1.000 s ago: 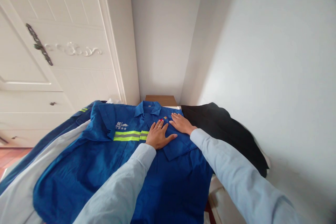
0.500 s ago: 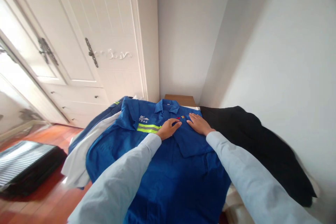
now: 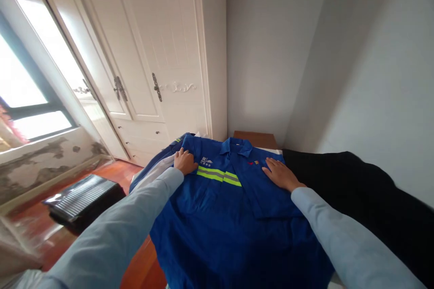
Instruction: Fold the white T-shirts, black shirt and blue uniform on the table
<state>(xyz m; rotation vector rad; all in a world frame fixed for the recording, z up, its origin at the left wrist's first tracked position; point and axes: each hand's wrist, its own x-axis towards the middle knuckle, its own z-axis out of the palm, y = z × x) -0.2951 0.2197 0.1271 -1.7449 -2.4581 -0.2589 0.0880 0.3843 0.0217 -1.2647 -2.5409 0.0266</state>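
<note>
"Jacket (image 3: 233, 239): where is it?"

"Spread front-up before the person, collar (image 3: 237, 146) at the far end, a white garment (image 3: 161, 165) along its left and a black garment (image 3: 342, 185) along its right."

"And the grip?"

"Released on both sides. The left hand (image 3: 185, 162) lies palm-down by the shoulder, near the white lettering (image 3: 205, 161); the right hand (image 3: 282, 176) rests flat across the chest from it."

"Which step, then?"

"Smoothing, I'd judge: the blue flap (image 3: 271, 205) below the right hand looks folded inward."

"So the next move calls for?"

"Light, even pressure, probably, keeping both edges level."
</note>
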